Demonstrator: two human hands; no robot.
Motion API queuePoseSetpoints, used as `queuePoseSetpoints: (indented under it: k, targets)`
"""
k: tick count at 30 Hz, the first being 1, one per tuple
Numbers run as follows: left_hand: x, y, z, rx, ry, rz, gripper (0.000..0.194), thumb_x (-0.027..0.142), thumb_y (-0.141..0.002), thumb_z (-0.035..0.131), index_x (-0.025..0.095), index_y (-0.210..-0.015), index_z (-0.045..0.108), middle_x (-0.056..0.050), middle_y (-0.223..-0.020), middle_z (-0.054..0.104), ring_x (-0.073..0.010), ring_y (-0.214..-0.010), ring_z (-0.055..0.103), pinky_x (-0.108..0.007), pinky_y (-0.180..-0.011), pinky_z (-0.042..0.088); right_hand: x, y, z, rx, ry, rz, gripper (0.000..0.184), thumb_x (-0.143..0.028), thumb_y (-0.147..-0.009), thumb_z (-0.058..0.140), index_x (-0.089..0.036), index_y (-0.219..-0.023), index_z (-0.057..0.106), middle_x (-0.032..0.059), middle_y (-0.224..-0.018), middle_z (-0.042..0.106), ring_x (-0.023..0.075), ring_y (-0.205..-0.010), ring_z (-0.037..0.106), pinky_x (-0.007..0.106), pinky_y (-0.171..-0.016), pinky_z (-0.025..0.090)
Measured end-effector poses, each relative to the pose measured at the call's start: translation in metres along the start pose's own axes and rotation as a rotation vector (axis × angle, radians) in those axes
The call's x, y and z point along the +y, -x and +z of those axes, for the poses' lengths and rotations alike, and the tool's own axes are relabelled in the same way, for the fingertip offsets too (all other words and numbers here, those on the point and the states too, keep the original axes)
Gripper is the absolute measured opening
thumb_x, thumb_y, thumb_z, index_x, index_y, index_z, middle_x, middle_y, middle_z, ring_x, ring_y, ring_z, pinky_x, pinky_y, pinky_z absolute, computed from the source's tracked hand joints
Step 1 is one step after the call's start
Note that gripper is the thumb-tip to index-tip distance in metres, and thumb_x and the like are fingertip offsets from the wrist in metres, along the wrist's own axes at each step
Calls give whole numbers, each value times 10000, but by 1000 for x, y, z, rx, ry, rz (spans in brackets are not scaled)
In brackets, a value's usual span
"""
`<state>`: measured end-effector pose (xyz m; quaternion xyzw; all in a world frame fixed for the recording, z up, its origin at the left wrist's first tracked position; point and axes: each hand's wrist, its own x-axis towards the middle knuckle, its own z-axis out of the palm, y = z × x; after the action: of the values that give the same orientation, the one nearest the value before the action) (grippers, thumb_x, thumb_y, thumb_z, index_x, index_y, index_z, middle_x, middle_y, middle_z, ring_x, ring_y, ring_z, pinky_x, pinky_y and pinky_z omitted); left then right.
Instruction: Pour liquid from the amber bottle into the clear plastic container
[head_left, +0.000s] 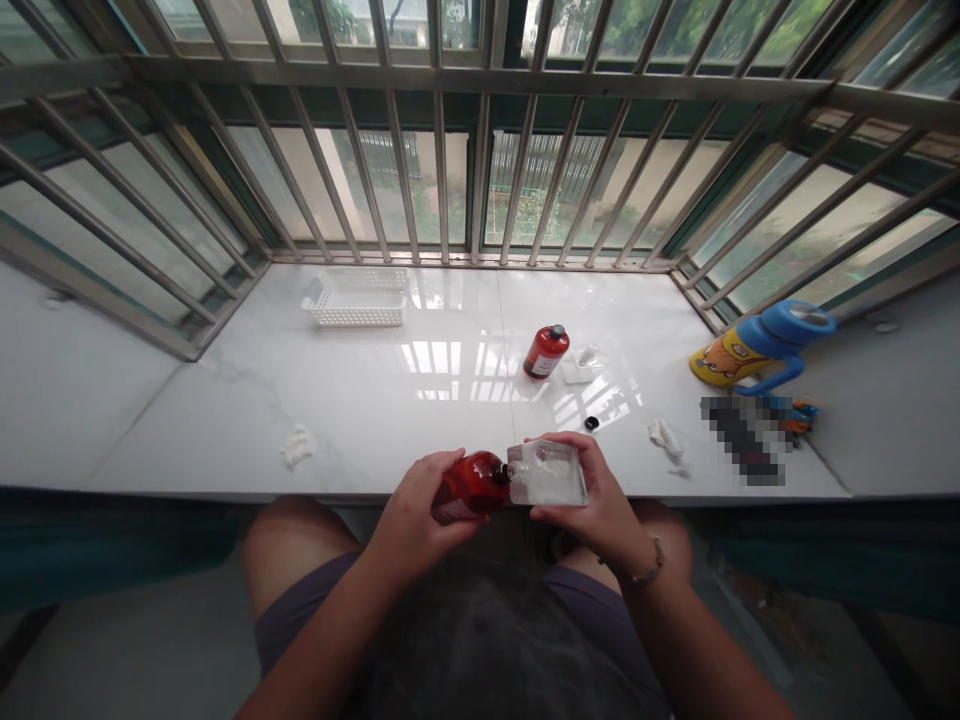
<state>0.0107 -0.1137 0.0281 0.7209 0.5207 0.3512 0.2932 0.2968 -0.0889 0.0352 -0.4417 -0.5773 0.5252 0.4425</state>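
Fingers of the left hand wrap round a red bottle, with the thumb low and the other fingers over the top. That grip is pressed snug on the bottle, which lies tipped on its side, its dark neck pointing at the right hand. The right grip pinches a clear box between thumb and fingers, and a bracelet circles that wrist. The neck meets the near side of the box; I cannot tell if they touch. Both things are held up at the front edge of the surface, over the person's lap.

A second red bottle stands farther back with its dark cap on. Its white label has words too small to read. The held bottle has a pale label too, mostly hidden.

The surface is white, smooth and shiny. A little round black cap sits on it. The white basket is full of small holes. A blue and yellow jug has a cartoon on it.
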Motion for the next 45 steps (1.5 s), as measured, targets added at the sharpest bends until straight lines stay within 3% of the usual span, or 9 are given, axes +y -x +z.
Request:
queuePoseSetpoints:
  k: [45]
  targets:
    - [-1, 0, 2, 11, 22, -28, 765, 255, -734, 949, 275, -1403, 578, -103, -1380, 672, -308, -1256, 672, -470, -1068, 582, -10, -1, -4, -24, 232, -24, 850, -404, -684, 1013, -333, -1384, 537, 98, -1450, 613, 324, -1325, 629, 486, -1096, 575]
